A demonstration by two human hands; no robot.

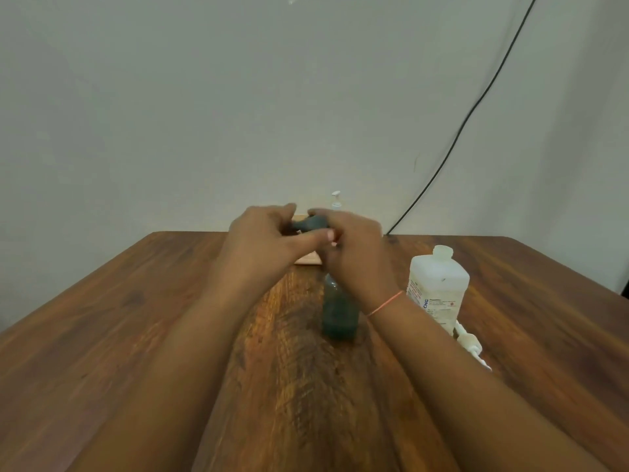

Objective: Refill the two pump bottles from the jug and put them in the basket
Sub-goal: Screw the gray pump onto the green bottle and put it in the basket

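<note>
Wooden table [136, 335]: dark reddish-brown grain, fills the lower half of the frame, far edge against a plain pale wall [170, 97]

Dark green pump bottle [340, 311]: translucent, upright on the table at centre frame, lower body visible below the right wrist; its dark pump head [311, 223] shows between the 2 hands

Left hand [263, 241]: centre frame, fingers curled around the pump head from the left, thumb laid across toward the right hand

Right hand [354, 247]: just right of the left hand and touching it, closed over the bottle's neck and the right side of the pump head; a thin orange thread bracelet [386, 303] circles the wrist

White jug [437, 287]: translucent plastic, square shoulders, uncapped neck, printed label on its front, upright at centre right of the frame, near the green bottle but apart from it

White pump part [471, 345]: lies on the table just below the jug, partly hidden by the right forearm

Second pump bottle [336, 199]: only its white pump top shows above the hands, at the table's far edge

Pale wooden item [308, 259]: mostly hidden behind the hands, cannot tell what it is

Black cable [476, 107]: runs diagonally down the wall from the upper right to the table's far edge
</note>
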